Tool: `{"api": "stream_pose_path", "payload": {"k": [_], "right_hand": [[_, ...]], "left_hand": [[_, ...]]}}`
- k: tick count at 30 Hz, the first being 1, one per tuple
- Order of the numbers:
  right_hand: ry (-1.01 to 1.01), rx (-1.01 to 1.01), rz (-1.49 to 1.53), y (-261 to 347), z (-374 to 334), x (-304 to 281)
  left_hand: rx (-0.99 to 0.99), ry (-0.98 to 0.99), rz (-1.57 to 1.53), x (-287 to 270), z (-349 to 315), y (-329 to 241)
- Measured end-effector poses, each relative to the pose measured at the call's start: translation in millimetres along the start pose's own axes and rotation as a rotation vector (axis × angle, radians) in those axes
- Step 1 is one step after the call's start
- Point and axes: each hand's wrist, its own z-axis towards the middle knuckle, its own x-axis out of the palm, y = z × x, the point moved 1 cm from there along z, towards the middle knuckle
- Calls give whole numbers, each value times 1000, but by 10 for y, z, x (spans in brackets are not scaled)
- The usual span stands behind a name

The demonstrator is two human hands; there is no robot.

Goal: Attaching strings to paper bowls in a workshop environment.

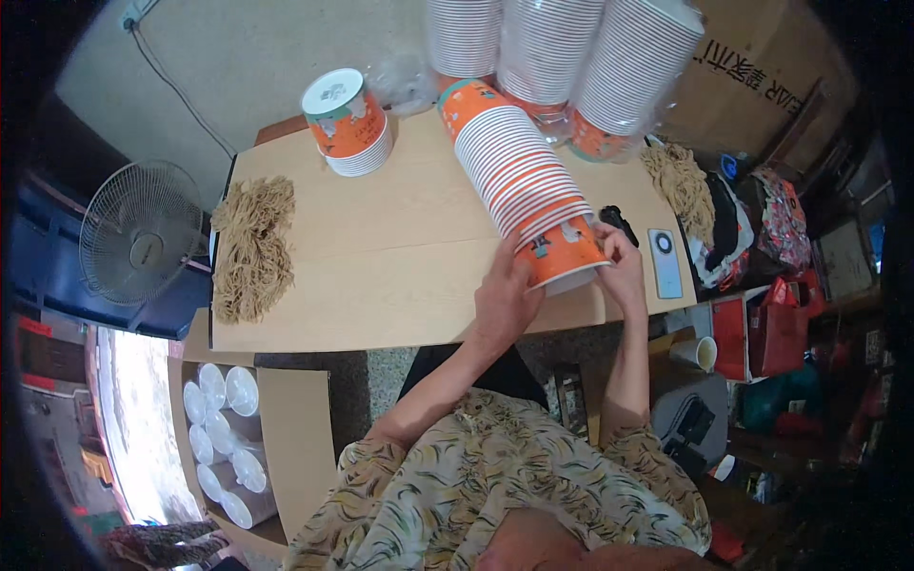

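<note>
One left hand [511, 290] and one right hand [621, 271] are counted, with one long stack of orange-and-white tubs [528, 167] held between them, too closely nested to be tallied. Beyond the hands, three plastic-wrapped stacks [543, 52] are seen; one short stack [347, 124] is found beyond and left. Two heaps of tan strands are counted, one leftward [252, 252], one rightward [684, 190]. Right of the right hand, one phone [665, 265] is seen. Far left, one fan [143, 238] and one open carton [295, 428] are seen, at least eight translucent round items [242, 390] being held inside.
</note>
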Motion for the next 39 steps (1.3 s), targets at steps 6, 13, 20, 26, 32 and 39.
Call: {"api": "stream_pose_path", "payload": {"k": [6, 13, 20, 26, 32, 39], "right_hand": [[-20, 110, -103, 675, -420, -138], [-53, -118, 278, 1636, -663, 104], [491, -614, 88, 2675, -529, 752], [491, -742, 367, 2953, -629, 1145], [423, -989, 592, 2941, -787, 1408], [420, -997, 667, 2971, -792, 1542]], "left_hand": [[132, 43, -143, -149, -106, -12], [-272, -44, -441, -1118, -69, 230], [-493, -158, -319, -1899, -162, 1268], [-573, -184, -261, -2045, -310, 1523], [-643, -172, -336, -2035, -324, 1614], [-642, -216, -500, -2041, -382, 1785]]}}
